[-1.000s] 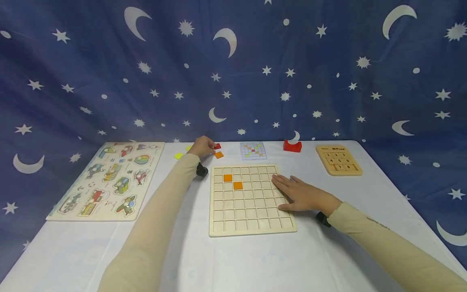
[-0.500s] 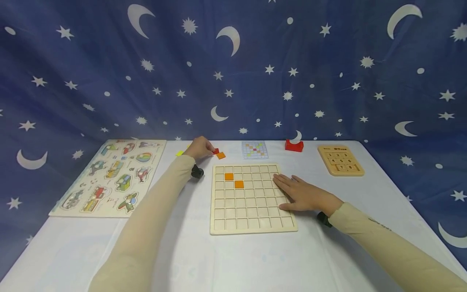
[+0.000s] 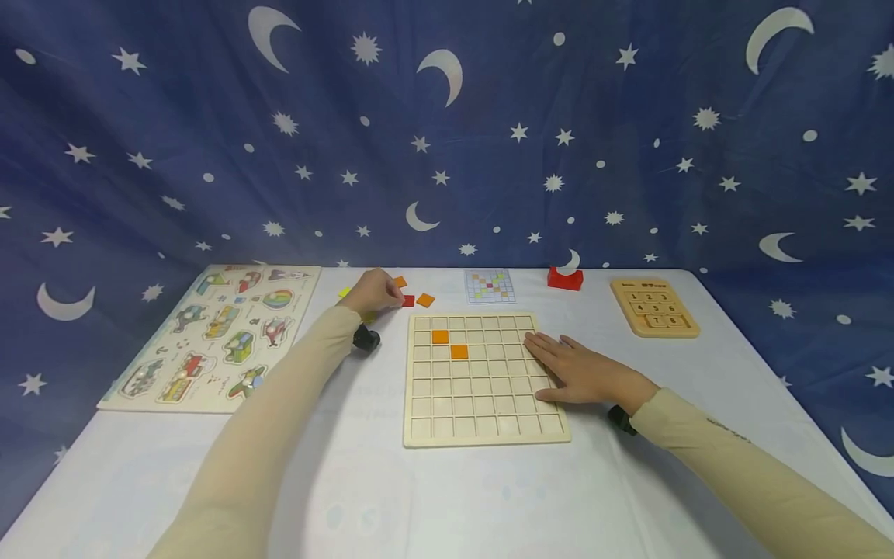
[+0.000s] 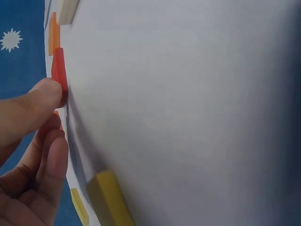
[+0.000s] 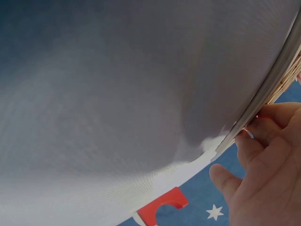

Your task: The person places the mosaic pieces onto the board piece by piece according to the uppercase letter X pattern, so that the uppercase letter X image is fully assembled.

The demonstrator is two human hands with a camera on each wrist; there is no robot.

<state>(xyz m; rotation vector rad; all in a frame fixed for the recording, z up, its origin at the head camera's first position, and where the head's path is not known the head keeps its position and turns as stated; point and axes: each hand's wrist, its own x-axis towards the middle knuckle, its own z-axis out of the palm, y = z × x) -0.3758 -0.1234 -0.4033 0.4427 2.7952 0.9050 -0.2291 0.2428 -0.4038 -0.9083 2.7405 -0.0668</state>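
The left hand (image 3: 373, 292) pinches a red tile (image 3: 408, 301) near the table's (image 3: 433, 505) far edge, beyond the far left corner of the grid board (image 3: 489, 388). The right hand (image 3: 583, 374) rests flat, fingers extended, on the board's right edge. Two orange tiles (image 3: 440, 337) sit diagonally near its far left corner. The step seems to be fetching a tile; the next move likely calls for a secure pinch and careful alignment with a cell.

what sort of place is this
Probably a play or learning space, though perhaps only a staged table: a moon-and-star curtain hangs behind a white table that holds a picture puzzle and a grid board.
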